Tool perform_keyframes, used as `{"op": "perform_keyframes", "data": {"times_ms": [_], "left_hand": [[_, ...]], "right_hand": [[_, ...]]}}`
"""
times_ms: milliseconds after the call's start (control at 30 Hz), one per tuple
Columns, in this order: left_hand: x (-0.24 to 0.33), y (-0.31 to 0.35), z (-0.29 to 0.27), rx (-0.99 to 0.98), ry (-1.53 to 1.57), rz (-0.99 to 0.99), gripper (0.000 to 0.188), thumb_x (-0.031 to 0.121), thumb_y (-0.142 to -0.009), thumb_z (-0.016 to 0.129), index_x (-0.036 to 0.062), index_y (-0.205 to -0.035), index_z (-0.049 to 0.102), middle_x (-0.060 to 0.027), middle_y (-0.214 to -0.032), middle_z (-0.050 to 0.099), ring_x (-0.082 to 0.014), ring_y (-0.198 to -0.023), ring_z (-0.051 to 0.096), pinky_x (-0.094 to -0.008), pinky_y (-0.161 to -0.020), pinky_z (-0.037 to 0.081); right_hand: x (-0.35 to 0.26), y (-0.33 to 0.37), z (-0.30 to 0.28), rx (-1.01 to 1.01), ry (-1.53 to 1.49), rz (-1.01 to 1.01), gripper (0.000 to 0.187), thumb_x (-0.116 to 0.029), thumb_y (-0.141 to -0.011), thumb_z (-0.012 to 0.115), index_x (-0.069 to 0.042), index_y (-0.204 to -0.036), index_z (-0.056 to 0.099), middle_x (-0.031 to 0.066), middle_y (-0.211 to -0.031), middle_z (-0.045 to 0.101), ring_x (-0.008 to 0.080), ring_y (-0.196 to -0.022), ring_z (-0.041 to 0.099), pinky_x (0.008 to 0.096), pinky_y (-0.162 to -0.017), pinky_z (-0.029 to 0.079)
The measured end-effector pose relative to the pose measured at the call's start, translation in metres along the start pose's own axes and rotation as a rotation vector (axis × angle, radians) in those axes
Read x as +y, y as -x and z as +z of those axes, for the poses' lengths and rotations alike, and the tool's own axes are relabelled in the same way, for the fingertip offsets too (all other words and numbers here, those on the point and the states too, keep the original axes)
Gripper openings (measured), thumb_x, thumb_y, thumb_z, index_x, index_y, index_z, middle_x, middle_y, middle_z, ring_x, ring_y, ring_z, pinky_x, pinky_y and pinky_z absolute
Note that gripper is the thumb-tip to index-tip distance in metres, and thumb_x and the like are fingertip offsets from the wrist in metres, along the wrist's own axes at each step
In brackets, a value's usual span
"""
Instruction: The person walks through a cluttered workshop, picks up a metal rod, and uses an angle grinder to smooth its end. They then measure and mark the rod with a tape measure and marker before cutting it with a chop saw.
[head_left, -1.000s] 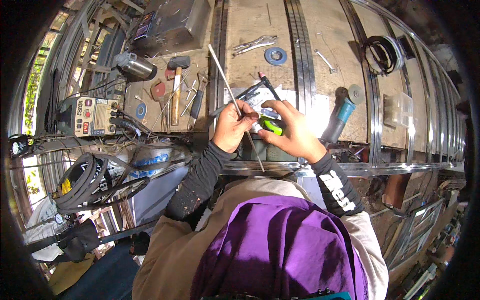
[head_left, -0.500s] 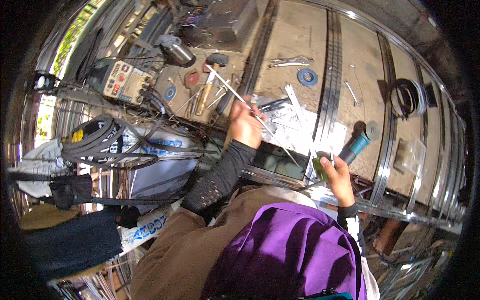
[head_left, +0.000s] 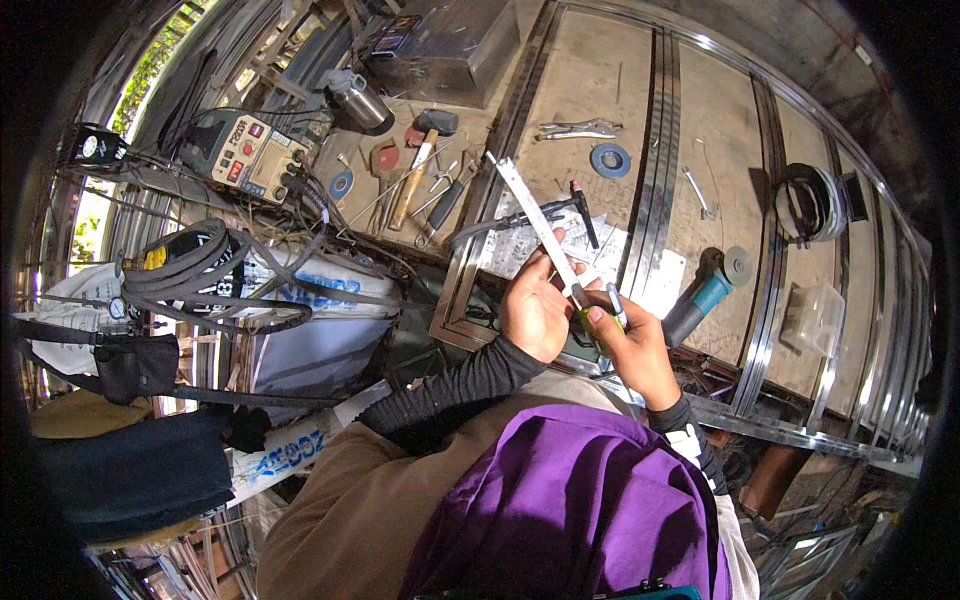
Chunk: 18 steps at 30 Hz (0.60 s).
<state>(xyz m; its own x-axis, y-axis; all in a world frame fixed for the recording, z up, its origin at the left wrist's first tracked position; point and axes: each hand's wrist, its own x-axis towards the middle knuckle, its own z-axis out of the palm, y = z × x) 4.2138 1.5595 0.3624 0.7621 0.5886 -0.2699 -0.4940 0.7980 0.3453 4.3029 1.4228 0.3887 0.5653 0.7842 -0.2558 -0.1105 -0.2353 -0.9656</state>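
Note:
My right hand (head_left: 637,352) is closed round a green tape measure (head_left: 587,322); a slim silver-blue pen-like stick (head_left: 616,298) pokes up between its fingers. From the tape measure a pale blade (head_left: 535,218) runs up and leftward over the bench. My left hand (head_left: 537,312) is turned palm up, its fingers curled at the blade beside the tape's body. A thin tip shows just past the blade's far end; I cannot tell if it is a rod lying along it. Beyond my hands, a black torch (head_left: 580,215) with a pink end lies over white paper (head_left: 655,268).
A metal frame (head_left: 665,150) spans the bench. On it are a teal angle grinder (head_left: 705,295), a blue disc (head_left: 609,160), locking pliers (head_left: 580,129), a coiled cable (head_left: 812,205) and a clear box (head_left: 812,318). Leftward stand a hammer (head_left: 415,180), a welding machine (head_left: 240,158) and looped cables (head_left: 200,280).
My left hand has come down and right toward my right hand, which moved left with the tape measure. The thin rod held in my left hand no longer shows plainly. The blade has swung left.

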Motion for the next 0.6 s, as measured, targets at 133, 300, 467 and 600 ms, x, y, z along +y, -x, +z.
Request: {"op": "perform_keyframes", "data": {"times_ms": [133, 300, 467, 600], "left_hand": [[-0.008, -0.001, -0.007, 0.043, -0.262, 0.045, 0.046, 0.027, -0.105, 0.057, 0.0016, -0.143, 0.05, -0.0045, -0.104, 0.061, -0.02, -0.103, 0.061, -0.0411, -0.089, 0.053], [-0.017, 0.001, -0.011, 0.115, -0.375, 0.092, 0.04, 0.018, -0.105, 0.06, -0.0023, -0.139, 0.056, 0.0001, -0.092, 0.06, -0.0133, -0.094, 0.063, -0.0283, -0.08, 0.052], [-0.019, 0.002, -0.015, 0.146, -0.37, 0.076, 0.034, 0.02, -0.105, 0.06, -0.0017, -0.131, 0.06, -0.0012, -0.092, 0.06, -0.0154, -0.095, 0.064, -0.0299, -0.08, 0.053], [-0.018, 0.002, -0.015, 0.16, -0.367, 0.046, 0.03, 0.023, -0.106, 0.059, -0.0003, -0.123, 0.061, -0.0029, -0.091, 0.061, -0.018, -0.094, 0.066, -0.0322, -0.079, 0.054]], "right_hand": [[0.007, 0.001, 0.002, 0.06, 0.046, -0.043, 0.031, -0.022, -0.098, 0.07, 0.003, -0.115, 0.071, 0.0019, -0.079, 0.066, 0.0069, -0.076, 0.054, 0.0279, -0.067, 0.047], [0.004, 0.002, 0.006, 0.065, 0.167, -0.031, 0.033, -0.026, -0.097, 0.071, 0.003, -0.112, 0.071, 0.0058, -0.067, 0.062, 0.0081, -0.067, 0.052, 0.0312, -0.061, 0.047], [0.003, 0.007, 0.012, 0.099, 0.203, -0.042, 0.034, -0.027, -0.096, 0.071, 0.004, -0.11, 0.071, 0.0112, -0.067, 0.064, 0.0092, -0.066, 0.053, 0.0334, -0.061, 0.048], [0.007, 0.01, 0.02, 0.152, 0.206, -0.086, 0.036, -0.028, -0.096, 0.072, 0.005, -0.109, 0.071, 0.0163, -0.068, 0.066, 0.0107, -0.065, 0.055, 0.0348, -0.061, 0.049]]}}
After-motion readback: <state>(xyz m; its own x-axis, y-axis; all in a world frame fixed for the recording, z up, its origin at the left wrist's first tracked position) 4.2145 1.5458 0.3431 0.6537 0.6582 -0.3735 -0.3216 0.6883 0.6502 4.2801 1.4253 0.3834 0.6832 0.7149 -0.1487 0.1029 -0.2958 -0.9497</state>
